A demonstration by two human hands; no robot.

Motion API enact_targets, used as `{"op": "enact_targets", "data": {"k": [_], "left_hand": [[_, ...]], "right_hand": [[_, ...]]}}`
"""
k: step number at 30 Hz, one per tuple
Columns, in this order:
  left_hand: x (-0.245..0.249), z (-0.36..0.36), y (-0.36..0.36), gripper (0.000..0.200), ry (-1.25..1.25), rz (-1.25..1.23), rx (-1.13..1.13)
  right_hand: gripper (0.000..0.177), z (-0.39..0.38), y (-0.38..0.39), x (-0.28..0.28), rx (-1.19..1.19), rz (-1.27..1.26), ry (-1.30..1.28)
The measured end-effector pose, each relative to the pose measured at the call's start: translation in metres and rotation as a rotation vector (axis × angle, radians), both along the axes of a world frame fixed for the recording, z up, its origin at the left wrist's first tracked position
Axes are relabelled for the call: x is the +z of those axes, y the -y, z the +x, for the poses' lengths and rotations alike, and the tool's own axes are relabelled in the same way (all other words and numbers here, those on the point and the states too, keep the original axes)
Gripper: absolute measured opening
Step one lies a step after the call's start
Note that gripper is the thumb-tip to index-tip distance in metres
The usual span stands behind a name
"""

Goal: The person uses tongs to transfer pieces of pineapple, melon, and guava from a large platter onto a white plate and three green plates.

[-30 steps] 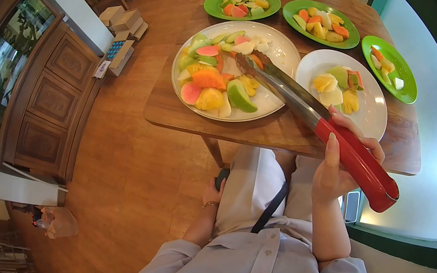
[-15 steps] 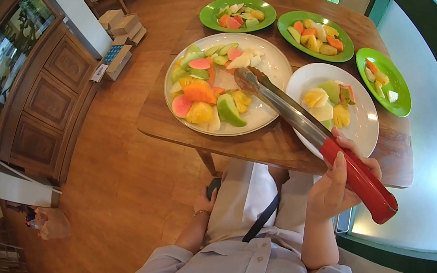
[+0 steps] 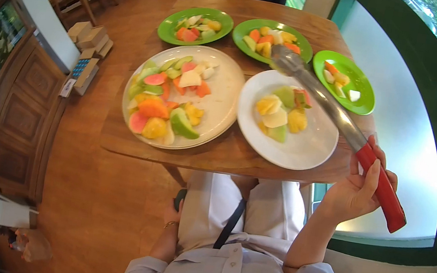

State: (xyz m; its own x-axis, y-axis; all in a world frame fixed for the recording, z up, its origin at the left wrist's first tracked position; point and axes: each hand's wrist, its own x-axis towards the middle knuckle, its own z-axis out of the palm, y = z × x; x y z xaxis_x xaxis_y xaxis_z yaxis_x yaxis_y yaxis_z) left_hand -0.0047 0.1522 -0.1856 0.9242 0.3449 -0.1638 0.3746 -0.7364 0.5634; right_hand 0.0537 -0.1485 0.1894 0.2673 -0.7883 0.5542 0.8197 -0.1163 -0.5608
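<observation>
My right hand [image 3: 362,185] is closed around the red handle of metal tongs [image 3: 341,121]. The tongs reach forward over the right side of a white plate [image 3: 316,152], their blurred tips near the front edge of a green plate [image 3: 239,41]. I see no fruit between the tips. Pineapple [image 3: 297,120], pale slices and green melon [image 3: 285,95] lie on the white plate. To its left, a larger cream plate [image 3: 215,121] bears papaya [image 3: 153,107], guava and other cut fruit. Low beside my left leg, my left hand [image 3: 175,205] holds a small dark object [image 3: 180,199], partly hidden.
Two more green plates, one at the back left [image 3: 165,30] and one at the right [image 3: 358,104], hold cut fruit on the wooden table [image 3: 120,141]. A frosted window [image 3: 397,165] flanks the right side. Cardboard boxes [image 3: 92,39] and a wooden cabinet [image 3: 18,122] stand left.
The tongs have left the cream plate and swung right, past the white plate's fruit towards the back. My view has shifted, so the table appears further left. My left hand keeps its place beside my leg.
</observation>
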Motion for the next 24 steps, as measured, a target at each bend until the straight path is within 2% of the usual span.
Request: {"op": "enact_targets", "data": {"k": [6, 9, 15, 21, 24], "left_hand": [[0.003, 0.000, -0.001, 0.047, -0.011, -0.028, -0.003], [0.002, -0.001, 0.000, 0.048, 0.056, 0.033, -0.025], [0.000, 0.000, -0.002, 0.050, -0.038, 0.034, 0.000], [-0.008, 0.000, -0.005, 0.052, -0.085, 0.073, -0.030], [-0.021, -0.002, -0.008, 0.053, -0.006, 0.041, 0.001]], "right_hand": [[0.023, 0.013, 0.054, -0.001, -0.420, -0.051, -0.058], [0.023, 0.018, 0.070, -0.011, -0.460, -0.085, -0.109], [0.023, 0.028, 0.077, -0.025, -0.373, -0.064, -0.123], [0.027, 0.035, 0.081, -0.026, -0.402, -0.241, -0.094], [0.029, 0.029, 0.081, -0.016, -0.482, -0.261, -0.087]]}}
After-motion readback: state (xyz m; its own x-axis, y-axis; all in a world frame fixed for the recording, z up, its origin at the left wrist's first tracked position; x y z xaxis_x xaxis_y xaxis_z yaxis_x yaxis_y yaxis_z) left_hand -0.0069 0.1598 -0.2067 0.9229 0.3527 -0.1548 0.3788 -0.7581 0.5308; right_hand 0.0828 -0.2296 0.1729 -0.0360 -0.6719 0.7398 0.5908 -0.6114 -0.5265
